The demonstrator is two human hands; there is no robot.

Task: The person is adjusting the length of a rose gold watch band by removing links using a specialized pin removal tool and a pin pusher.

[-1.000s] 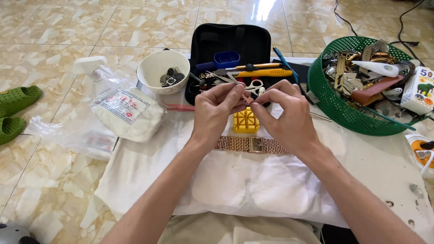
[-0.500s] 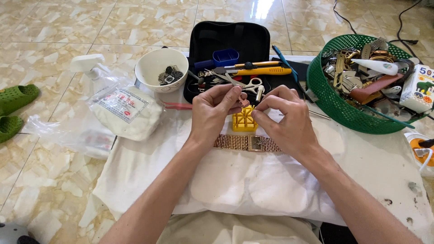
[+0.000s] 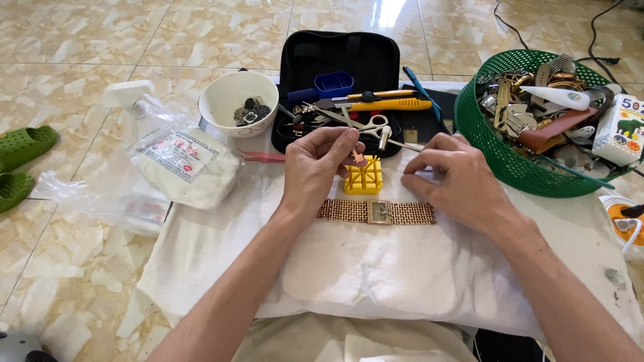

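Note:
A gold mesh watch (image 3: pixel 377 212) lies flat on a white cloth (image 3: pixel 362 268), just in front of both hands. My left hand (image 3: pixel 315 167) is raised above a yellow slotted holder block (image 3: pixel 363 177) and pinches a small pinkish-gold piece (image 3: pixel 357 157) between thumb and fingers. My right hand (image 3: pixel 463 181) rests on the cloth to the right of the block, fingers curled; whether it holds anything is hidden.
An open black tool case (image 3: pixel 339 57) with pliers, a yellow knife and tweezers lies behind. A white bowl (image 3: pixel 236 100) of small parts, a plastic bag (image 3: pixel 184 164), a green basket (image 3: pixel 500 157) of watch parts and green sandals (image 3: pixel 23 144) surround the cloth.
My hands were together over the yellow block; now they have parted. The right hand has moved to the right and down onto the cloth, while the left stays raised with the small piece.

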